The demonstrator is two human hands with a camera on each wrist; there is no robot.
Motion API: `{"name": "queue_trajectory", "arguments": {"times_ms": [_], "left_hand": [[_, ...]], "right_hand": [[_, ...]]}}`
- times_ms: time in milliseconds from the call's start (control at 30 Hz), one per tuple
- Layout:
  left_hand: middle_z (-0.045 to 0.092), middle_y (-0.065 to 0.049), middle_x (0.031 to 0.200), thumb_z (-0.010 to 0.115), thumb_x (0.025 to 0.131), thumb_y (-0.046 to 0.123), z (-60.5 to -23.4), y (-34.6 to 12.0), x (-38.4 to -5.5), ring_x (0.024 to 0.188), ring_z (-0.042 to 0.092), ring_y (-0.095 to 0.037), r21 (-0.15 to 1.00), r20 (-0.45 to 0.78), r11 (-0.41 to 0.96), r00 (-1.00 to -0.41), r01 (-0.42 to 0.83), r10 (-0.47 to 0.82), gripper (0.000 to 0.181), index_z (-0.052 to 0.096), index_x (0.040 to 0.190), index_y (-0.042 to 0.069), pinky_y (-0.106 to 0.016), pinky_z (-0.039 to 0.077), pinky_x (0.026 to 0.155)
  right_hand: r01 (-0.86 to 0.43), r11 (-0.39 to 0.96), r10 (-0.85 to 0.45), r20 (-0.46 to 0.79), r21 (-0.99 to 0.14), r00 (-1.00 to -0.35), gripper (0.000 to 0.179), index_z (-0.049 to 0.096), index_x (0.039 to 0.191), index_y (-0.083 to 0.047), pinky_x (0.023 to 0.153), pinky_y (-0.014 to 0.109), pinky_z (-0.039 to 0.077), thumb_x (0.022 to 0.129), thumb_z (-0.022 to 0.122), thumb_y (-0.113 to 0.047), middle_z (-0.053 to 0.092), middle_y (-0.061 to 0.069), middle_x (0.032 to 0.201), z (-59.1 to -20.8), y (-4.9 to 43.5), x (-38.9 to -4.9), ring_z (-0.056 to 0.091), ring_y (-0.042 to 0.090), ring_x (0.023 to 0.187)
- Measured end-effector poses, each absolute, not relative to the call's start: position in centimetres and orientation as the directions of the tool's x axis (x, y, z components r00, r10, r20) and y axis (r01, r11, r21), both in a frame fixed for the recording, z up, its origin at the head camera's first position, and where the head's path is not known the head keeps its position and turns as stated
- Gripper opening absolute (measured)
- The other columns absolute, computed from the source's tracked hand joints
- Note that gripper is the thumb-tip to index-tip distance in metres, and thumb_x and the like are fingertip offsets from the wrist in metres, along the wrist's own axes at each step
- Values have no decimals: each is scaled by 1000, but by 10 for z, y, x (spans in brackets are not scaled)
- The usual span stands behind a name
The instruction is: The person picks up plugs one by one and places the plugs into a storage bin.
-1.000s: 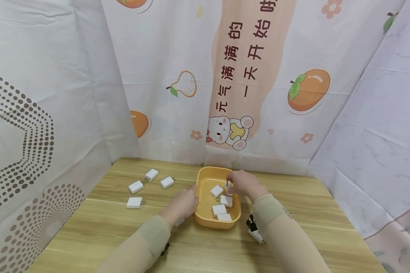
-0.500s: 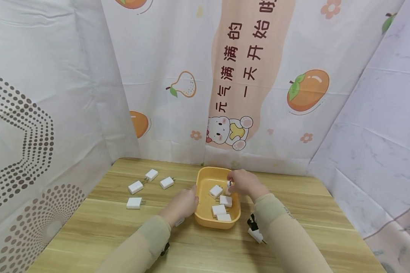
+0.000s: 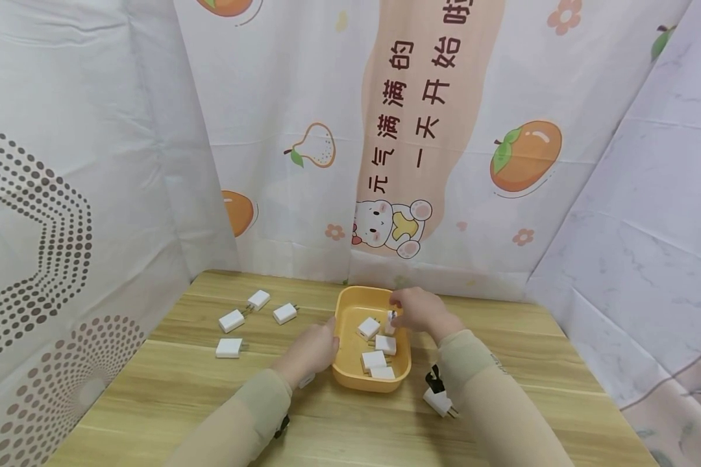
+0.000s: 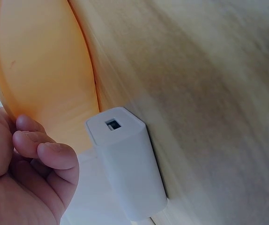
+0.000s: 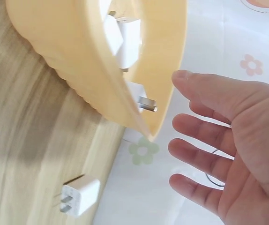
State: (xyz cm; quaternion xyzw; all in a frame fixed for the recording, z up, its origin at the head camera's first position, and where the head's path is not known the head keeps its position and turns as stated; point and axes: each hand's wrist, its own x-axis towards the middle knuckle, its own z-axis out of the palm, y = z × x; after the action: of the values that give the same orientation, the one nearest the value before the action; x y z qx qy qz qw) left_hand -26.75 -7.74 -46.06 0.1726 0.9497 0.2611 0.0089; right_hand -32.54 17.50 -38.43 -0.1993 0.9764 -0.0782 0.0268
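Note:
A yellow-orange plastic basket sits on the table with several white charger plugs in it, such as one charger near its front. My left hand grips the basket's left rim. In the left wrist view its curled fingers lie against the orange wall, beside a white charger with a USB port. My right hand is over the right rim. In the right wrist view its fingers are spread and hold nothing, a little apart from a charger in the basket whose metal prongs stick out.
Several chargers lie on the table left of the basket, among them one charger. Another charger lies by my right forearm. Outside the basket in the right wrist view is a charger. Printed curtains stand behind the table.
My right hand and forearm have shifted slightly to the right. The charger by its fingers now stands near the basket's right wall. My left hand stays at the rim.

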Motion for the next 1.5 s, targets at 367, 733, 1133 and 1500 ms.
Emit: {"name": "queue_trajectory", "arguments": {"times_ms": [367,733,1133,1500], "left_hand": [[54,-2,71,54,105,13,-460,-78,-267,47,51,-11,500,63,807,-942,315,328,56,35,151,-13,-25,45,44],[54,-2,70,53,105,13,-463,-80,-267,47,51,-11,511,66,801,-943,314,328,56,34,151,-12,-25,45,45],[60,-6,78,53,105,13,-462,-77,-267,50,52,-11,501,79,799,-937,332,340,55,35,150,-13,-25,46,47],[55,-3,71,53,105,13,-460,-77,-266,47,51,-11,506,61,803,-942,314,329,56,34,152,-12,-25,45,45]], "right_hand": [[-422,892,-424,20,-165,-905,52,68,128,-13,97,51,50,85,84,-37,69,6,123,-344,177,-313,63,29,115],[-430,884,-430,43,-186,-902,64,61,139,-13,103,55,45,85,83,-38,63,9,137,-317,178,-300,57,34,127],[-442,883,-438,58,-161,-897,70,60,141,-14,103,58,44,83,82,-46,60,8,140,-321,189,-293,53,35,131],[-387,904,-381,69,-181,-922,75,59,142,-8,98,60,47,83,80,-50,64,16,134,-320,227,-272,59,39,124]]}}
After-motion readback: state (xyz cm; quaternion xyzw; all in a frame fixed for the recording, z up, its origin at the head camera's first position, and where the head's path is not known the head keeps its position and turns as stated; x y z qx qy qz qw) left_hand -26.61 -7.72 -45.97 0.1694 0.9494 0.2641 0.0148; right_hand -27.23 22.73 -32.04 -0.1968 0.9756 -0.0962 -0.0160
